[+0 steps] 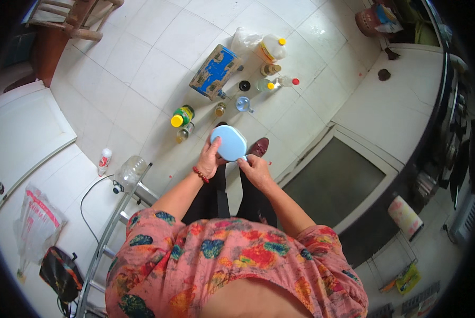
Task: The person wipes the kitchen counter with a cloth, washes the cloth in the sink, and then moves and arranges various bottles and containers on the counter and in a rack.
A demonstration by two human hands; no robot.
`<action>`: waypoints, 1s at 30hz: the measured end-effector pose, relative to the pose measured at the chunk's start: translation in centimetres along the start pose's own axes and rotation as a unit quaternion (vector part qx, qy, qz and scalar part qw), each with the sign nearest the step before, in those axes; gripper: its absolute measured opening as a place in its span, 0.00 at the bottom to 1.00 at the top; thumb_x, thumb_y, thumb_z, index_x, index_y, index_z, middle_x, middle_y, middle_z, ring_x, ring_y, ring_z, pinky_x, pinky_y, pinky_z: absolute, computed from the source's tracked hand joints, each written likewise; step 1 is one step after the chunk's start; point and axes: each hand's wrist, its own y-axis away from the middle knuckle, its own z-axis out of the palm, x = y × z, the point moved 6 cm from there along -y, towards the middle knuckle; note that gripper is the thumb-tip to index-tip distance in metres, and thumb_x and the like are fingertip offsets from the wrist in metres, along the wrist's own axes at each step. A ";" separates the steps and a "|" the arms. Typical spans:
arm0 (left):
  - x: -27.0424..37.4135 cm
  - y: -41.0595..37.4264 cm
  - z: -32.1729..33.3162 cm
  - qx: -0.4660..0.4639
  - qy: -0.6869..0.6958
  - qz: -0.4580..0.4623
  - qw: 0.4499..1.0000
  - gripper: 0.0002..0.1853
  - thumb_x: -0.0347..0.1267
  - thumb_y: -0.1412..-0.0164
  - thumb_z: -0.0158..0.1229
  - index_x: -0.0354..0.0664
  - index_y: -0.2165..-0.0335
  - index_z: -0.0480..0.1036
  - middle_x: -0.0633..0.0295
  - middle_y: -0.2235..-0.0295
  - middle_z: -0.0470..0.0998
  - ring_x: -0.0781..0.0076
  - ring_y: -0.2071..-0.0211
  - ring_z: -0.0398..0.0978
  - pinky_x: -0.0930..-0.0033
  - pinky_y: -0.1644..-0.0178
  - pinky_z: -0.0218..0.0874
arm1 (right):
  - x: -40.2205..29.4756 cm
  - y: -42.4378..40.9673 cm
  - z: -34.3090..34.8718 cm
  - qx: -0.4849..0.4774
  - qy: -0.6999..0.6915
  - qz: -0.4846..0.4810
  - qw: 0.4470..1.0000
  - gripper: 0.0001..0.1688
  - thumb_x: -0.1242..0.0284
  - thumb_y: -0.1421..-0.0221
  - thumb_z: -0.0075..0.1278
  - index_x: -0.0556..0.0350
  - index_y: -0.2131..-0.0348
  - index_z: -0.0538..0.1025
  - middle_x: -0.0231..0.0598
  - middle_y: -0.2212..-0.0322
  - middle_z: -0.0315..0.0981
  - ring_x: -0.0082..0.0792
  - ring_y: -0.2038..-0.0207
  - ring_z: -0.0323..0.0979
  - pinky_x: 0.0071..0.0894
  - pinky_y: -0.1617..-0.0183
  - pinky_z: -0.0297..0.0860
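Note:
My left hand [211, 158] grips a container with a light blue lid [228, 143] by its left side, the thumb on top. The fingers of my right hand [254, 169] pinch a small light blue part at its lower right edge. Beyond it on the tiled floor stand a small glass jar [220, 109], a clear blue cup with a handle [243, 104], a green bottle with a yellow cap [183, 115] and a clear bottle [185, 132]. Farther off are a round black object [244, 85], a yellow-capped bottle [264, 85], a red-capped bottle [287, 81] and a brown jar [270, 69].
A worn blue and brown box [216, 71] lies past the jars, near a large yellow-capped plastic jug [273, 47] and a clear plastic bag [246, 40]. A metal ladder [110, 230] and a big clear bottle [131, 171] are at left; a glass-panelled cabinet door [335, 181] is at right.

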 end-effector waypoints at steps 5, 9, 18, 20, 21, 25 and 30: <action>4.7 -9.3 -5.4 -0.017 0.055 0.074 0.996 0.28 0.41 0.42 0.50 0.53 0.45 0.53 0.61 0.52 0.63 0.63 0.53 0.67 0.52 0.56 0.65 | -1.0 -11.8 4.0 -0.006 0.027 -0.067 0.997 0.25 0.57 0.53 0.48 0.65 0.81 0.71 0.57 0.83 0.66 0.51 0.79 0.68 0.42 0.75 0.63; 8.2 -18.3 -7.9 -0.029 0.060 0.105 0.992 0.28 0.42 0.42 0.50 0.53 0.45 0.53 0.61 0.51 0.62 0.60 0.52 0.64 0.50 0.53 0.61 | -1.3 -22.2 5.3 0.036 0.064 -0.157 0.985 0.26 0.55 0.54 0.48 0.64 0.83 0.70 0.58 0.82 0.67 0.55 0.77 0.68 0.44 0.73 0.63; 10.7 -29.7 -9.5 -0.012 0.054 0.121 0.991 0.23 0.41 0.36 0.37 0.45 0.46 0.53 0.55 0.51 0.62 0.55 0.52 0.63 0.56 0.50 0.59 | 0.9 -34.9 4.5 0.047 0.060 -0.136 0.988 0.28 0.53 0.53 0.44 0.65 0.77 0.73 0.60 0.77 0.69 0.58 0.70 0.69 0.45 0.65 0.65; 10.4 -29.7 -8.5 -0.013 0.015 0.120 0.993 0.23 0.41 0.35 0.33 0.45 0.45 0.52 0.53 0.49 0.59 0.55 0.53 0.62 0.54 0.47 0.56 | 3.2 -35.7 4.3 0.039 -0.012 -0.089 0.995 0.29 0.52 0.53 0.44 0.66 0.75 0.73 0.59 0.75 0.70 0.55 0.69 0.70 0.43 0.63 0.65; 10.0 -29.6 -8.4 0.004 0.008 0.109 0.994 0.24 0.41 0.35 0.33 0.45 0.44 0.51 0.53 0.48 0.57 0.54 0.52 0.61 0.54 0.47 0.55 | 3.4 -35.7 4.3 0.039 -0.005 -0.080 0.996 0.29 0.52 0.53 0.44 0.65 0.74 0.73 0.59 0.74 0.70 0.55 0.68 0.69 0.43 0.62 0.65; 7.9 -28.1 -9.8 0.132 0.030 0.066 0.989 0.28 0.42 0.36 0.38 0.43 0.42 0.44 0.44 0.44 0.49 0.46 0.48 0.57 0.49 0.47 0.54 | 1.6 -33.2 3.9 0.110 0.012 -0.125 0.986 0.27 0.56 0.51 0.45 0.64 0.64 0.71 0.60 0.66 0.69 0.55 0.61 0.67 0.43 0.56 0.63; 2.0 -21.9 -9.2 0.133 0.002 -0.006 0.991 0.25 0.38 0.39 0.44 0.37 0.48 0.54 0.46 0.52 0.62 0.54 0.54 0.65 0.54 0.51 0.60 | 2.8 -25.9 3.0 0.159 -0.003 -0.082 0.984 0.22 0.63 0.52 0.46 0.64 0.64 0.71 0.58 0.66 0.70 0.54 0.61 0.68 0.44 0.56 0.64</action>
